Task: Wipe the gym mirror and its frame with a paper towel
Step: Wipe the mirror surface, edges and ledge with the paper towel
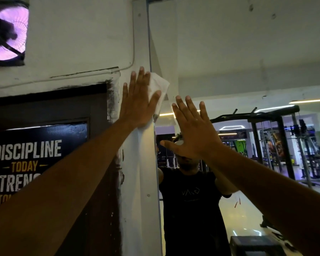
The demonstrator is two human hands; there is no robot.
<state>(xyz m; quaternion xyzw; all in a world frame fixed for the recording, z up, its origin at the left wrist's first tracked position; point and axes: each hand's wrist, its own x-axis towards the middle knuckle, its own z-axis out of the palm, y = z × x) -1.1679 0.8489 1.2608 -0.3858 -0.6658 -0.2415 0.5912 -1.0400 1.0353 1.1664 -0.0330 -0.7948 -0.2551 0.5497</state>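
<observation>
While both arms reach up and forward, the left hand lies flat with straight, spread fingers, pressing a white paper towel against the pale frame where it meets the mirror. Part of the towel sticks out past the fingers onto the glass, so that grip is released, only pushing. The right hand is also released, fingers straight and fanned, palm toward the mirror; I cannot tell whether it touches the glass. The frame runs upright between a white wall and the mirror. On the wall to the left hangs a dark poster reading "DISCIPLINE TODAY", and above it a fan glows purple. The mirror reflects a person in a black shirt and gym racks under ceiling lights.
</observation>
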